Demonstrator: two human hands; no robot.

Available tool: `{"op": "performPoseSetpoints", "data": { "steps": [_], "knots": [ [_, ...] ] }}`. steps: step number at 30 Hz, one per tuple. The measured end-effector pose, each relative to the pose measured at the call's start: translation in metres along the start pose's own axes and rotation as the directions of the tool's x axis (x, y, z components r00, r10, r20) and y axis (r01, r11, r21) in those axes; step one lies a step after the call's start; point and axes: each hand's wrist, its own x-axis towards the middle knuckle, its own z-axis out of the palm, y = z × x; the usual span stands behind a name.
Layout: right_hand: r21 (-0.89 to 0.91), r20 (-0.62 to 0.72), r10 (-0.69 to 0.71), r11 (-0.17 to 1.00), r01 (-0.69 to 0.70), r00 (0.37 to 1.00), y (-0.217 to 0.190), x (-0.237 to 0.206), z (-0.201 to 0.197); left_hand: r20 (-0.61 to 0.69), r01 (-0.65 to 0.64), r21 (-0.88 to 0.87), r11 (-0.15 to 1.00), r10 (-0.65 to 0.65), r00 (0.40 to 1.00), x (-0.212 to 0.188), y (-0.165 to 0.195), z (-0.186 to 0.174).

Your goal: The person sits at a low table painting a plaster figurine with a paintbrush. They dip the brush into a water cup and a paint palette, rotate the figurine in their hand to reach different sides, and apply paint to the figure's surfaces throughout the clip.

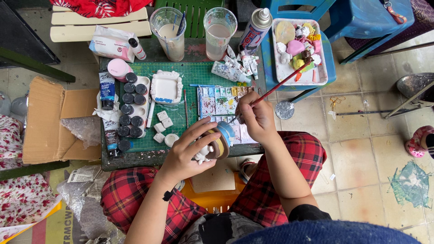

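While a small plaster figurine (216,145) is held over the near edge of the counter (135,158), the left hand (187,151) is wrapped around it from below and the side, fingers closed on its body. A blue top and a tan band can be seen on the figurine, with white unpainted parts beneath. The right hand (255,118) is closed on a thin red-handled brush (275,86), whose tip is laid against the blue part of the figurine. The two hands are kept close together, just beside each other. A green cutting mat (194,74) is spread on the counter, and on it a paint-stained palette (219,104) is set just behind the hands. A white square plaster piece (166,87) and a row of dark paint pots (130,113) are placed to the left. Two plastic cups of cloudy water (220,34) are stood at the far edge, near a spray can (255,30).
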Motion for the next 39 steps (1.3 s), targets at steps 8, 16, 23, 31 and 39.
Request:
{"op": "performPoseSetpoints", "data": {
  "steps": [8,16,23,31,39],
  "knots": [
    [0.265,-0.063,0.125,0.959,-0.104,0.99,0.023,0.023,-0.005,-0.309,0.165,-0.177,0.97,-0.214,0.927,-0.009,-0.03,-0.005],
    [0.049,0.118,0.202,0.977,-0.209,0.972,0.026,0.028,0.027,0.063,0.138,-0.988,0.066,-0.646,0.761,-0.018,-0.052,-0.002],
    [0.118,0.122,0.199,0.97,-0.213,0.972,0.017,0.028,0.019,0.176,0.2,-0.979,-0.041,-0.664,0.727,-0.015,-0.048,-0.004],
    [0.057,0.093,0.196,0.978,-0.201,0.976,0.021,0.031,0.007,0.153,0.147,-0.987,-0.059,-0.604,0.782,-0.008,-0.046,-0.003],
    [-0.003,0.029,0.23,0.973,-0.23,0.973,0.045,0.038,0.001,0.155,0.173,-0.984,-0.028,-0.597,0.787,-0.006,-0.038,-0.003]
  ]
}}
